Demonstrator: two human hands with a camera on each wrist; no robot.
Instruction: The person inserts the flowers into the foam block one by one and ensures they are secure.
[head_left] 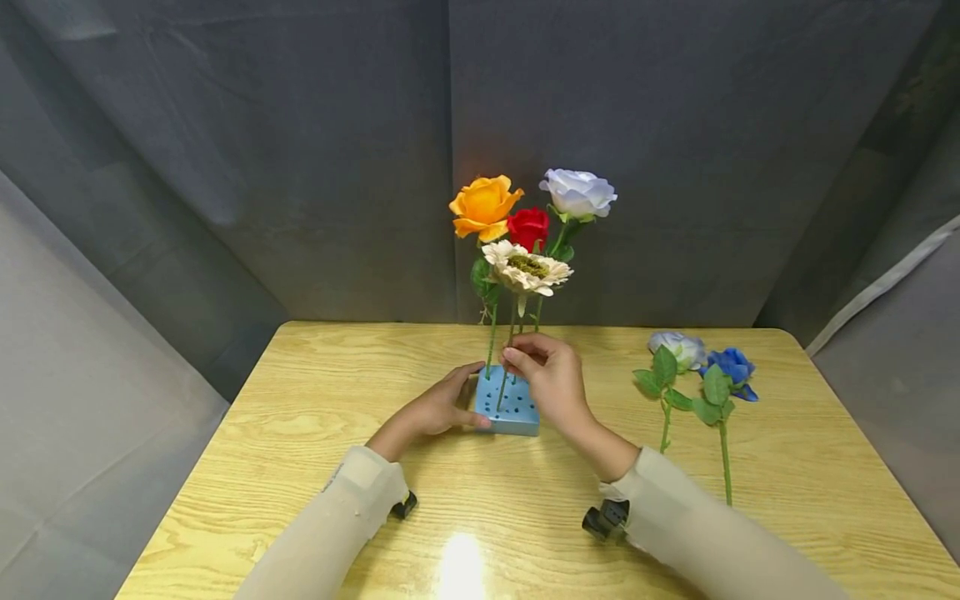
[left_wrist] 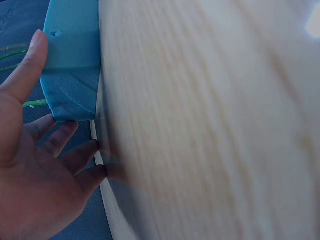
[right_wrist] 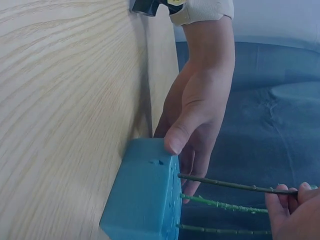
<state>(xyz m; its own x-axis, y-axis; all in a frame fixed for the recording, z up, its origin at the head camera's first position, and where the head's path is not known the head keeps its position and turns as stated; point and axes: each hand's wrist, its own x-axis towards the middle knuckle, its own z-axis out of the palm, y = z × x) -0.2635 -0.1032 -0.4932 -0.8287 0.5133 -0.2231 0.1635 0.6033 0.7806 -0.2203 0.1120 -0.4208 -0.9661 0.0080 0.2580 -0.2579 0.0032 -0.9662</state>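
Note:
My right hand (head_left: 555,382) pinches the dark stem (right_wrist: 230,185) of a cream daisy-like artificial flower (head_left: 528,267). The stem's lower end meets the holed top of a blue foam block (head_left: 507,426). My left hand (head_left: 441,407) holds the block at its left side, the thumb (left_wrist: 31,62) on the front edge and the other fingers toward the left side and back. Behind the cream flower, an orange rose (head_left: 482,206), a red rose (head_left: 528,228) and a pale lavender-white rose (head_left: 579,195) stand upright on stems in the block. Parts of their stems are hidden behind my right hand.
On the right of the wooden table (head_left: 315,392) lie another pale rose (head_left: 678,349) and a blue rose (head_left: 731,370), stems toward me. My right forearm partly covers the stems' near side. A dark grey curtain (head_left: 337,167) hangs behind the table's back edge.

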